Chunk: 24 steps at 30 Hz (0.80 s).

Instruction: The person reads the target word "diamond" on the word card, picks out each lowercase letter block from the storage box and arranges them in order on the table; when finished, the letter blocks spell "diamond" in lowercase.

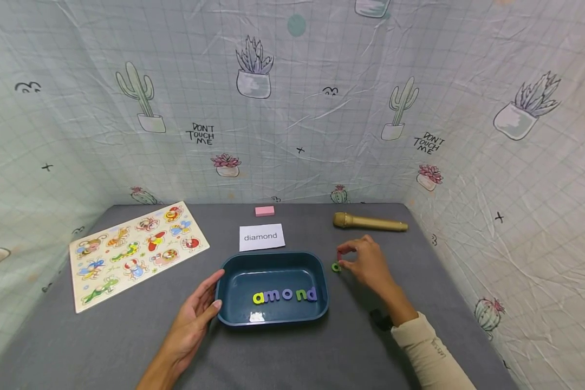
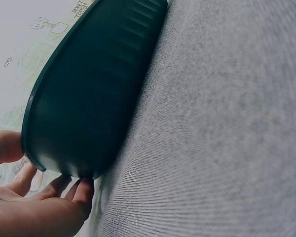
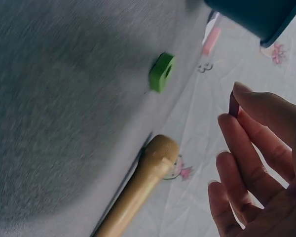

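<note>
A dark blue tray (image 1: 273,319) holds several plastic letters (image 1: 287,294) in a row reading "amond", in yellow, purple and green. My left hand (image 1: 192,319) holds the tray at its left end, thumb by the rim and fingertips against the outer wall (image 2: 84,98). To the right of the tray, my right hand (image 1: 370,265) pinches a small narrow red piece (image 3: 234,104) between thumb and index finger, raised off the table. Its shape is mostly hidden by the fingers. Just below it on the table lies a green letter (image 1: 336,267) with a hole.
Behind the tray lies a white card (image 1: 261,237) printed "diamond", and beyond it a pink block (image 1: 265,211). A gold microphone (image 1: 370,222) lies at the back right. An insect picture board (image 1: 141,254) lies to the left. A patterned cloth (image 1: 292,108) hangs around the grey table (image 1: 273,363).
</note>
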Each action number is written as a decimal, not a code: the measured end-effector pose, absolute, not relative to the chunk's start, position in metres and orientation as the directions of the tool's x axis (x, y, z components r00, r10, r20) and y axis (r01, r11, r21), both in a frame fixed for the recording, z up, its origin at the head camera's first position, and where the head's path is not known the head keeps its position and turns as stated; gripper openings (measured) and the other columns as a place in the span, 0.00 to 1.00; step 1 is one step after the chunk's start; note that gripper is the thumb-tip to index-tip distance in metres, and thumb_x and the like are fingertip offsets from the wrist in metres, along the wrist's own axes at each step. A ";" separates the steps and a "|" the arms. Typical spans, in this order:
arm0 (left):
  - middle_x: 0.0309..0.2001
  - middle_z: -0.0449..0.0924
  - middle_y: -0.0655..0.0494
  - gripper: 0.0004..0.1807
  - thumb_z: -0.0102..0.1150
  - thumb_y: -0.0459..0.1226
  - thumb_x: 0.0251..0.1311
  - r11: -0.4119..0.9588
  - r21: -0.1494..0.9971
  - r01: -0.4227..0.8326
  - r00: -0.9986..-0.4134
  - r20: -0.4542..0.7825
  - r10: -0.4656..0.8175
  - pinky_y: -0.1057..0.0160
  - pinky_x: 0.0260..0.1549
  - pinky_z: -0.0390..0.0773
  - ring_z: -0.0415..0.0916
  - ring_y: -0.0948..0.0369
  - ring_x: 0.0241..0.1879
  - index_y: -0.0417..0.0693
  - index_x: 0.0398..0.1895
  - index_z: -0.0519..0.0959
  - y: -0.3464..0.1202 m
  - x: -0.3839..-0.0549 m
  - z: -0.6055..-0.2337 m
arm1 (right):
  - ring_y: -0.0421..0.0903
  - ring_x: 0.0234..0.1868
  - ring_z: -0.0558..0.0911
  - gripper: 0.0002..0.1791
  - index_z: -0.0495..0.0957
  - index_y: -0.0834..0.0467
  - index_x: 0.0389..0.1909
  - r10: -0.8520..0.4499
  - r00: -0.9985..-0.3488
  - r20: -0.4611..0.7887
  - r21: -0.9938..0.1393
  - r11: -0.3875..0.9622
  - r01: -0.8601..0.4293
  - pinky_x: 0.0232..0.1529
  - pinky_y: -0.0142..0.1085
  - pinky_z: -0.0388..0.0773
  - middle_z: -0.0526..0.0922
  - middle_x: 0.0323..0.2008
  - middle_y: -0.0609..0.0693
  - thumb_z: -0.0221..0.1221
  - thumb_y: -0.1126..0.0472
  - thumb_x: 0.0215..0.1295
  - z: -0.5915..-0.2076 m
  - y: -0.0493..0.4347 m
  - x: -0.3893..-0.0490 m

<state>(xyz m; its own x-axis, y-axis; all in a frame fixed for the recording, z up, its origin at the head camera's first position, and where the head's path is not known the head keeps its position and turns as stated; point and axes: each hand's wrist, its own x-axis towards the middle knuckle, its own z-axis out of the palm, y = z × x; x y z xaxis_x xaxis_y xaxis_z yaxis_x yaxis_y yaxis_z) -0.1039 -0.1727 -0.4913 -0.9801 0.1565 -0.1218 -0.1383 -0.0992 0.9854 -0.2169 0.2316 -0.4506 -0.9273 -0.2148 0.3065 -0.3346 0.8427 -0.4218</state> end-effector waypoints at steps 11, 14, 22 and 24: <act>0.86 0.48 0.54 0.35 0.54 0.32 0.79 -0.099 0.985 -0.144 -0.980 -0.128 0.150 0.85 0.61 0.65 0.44 0.52 0.86 0.57 0.84 0.58 -0.173 -0.105 -0.491 | 0.52 0.47 0.79 0.11 0.92 0.54 0.42 -0.224 -0.962 0.154 -0.392 0.880 -0.268 0.53 0.52 0.78 0.94 0.41 0.48 0.78 0.63 0.57 -0.457 0.247 -0.226; 0.87 0.48 0.54 0.35 0.54 0.32 0.79 -0.096 0.985 -0.147 -0.980 -0.131 0.150 0.85 0.62 0.65 0.44 0.52 0.86 0.57 0.84 0.58 -0.173 -0.105 -0.491 | 0.52 0.48 0.79 0.10 0.92 0.54 0.40 -0.221 -0.968 0.120 -0.390 0.886 -0.250 0.53 0.52 0.78 0.94 0.40 0.48 0.78 0.64 0.57 -0.460 0.249 -0.228; 0.87 0.48 0.56 0.35 0.53 0.32 0.79 -0.078 0.981 -0.176 -0.977 -0.164 0.140 0.49 0.84 0.47 0.44 0.54 0.86 0.59 0.84 0.57 -0.172 -0.106 -0.488 | 0.54 0.50 0.81 0.13 0.92 0.54 0.44 -0.222 -0.973 0.062 -0.388 0.893 -0.228 0.53 0.53 0.80 0.93 0.42 0.51 0.78 0.65 0.57 -0.465 0.250 -0.231; 0.87 0.48 0.56 0.35 0.53 0.32 0.79 -0.086 0.980 -0.177 -0.977 -0.164 0.138 0.43 0.84 0.43 0.43 0.54 0.86 0.58 0.84 0.57 -0.172 -0.106 -0.488 | 0.53 0.51 0.81 0.13 0.92 0.53 0.44 -0.207 -0.978 0.039 -0.391 0.897 -0.205 0.53 0.54 0.81 0.92 0.43 0.50 0.78 0.64 0.57 -0.465 0.250 -0.232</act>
<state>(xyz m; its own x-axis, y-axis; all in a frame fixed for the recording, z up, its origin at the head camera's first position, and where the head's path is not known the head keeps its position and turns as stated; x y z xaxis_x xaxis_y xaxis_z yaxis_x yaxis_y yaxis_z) -0.1057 -0.1721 -0.4883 -0.9767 0.1382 -0.1641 -0.1768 -0.0858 0.9805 -0.2318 0.2501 -0.4653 -0.9777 -0.2065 0.0386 -0.2049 0.8972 -0.3913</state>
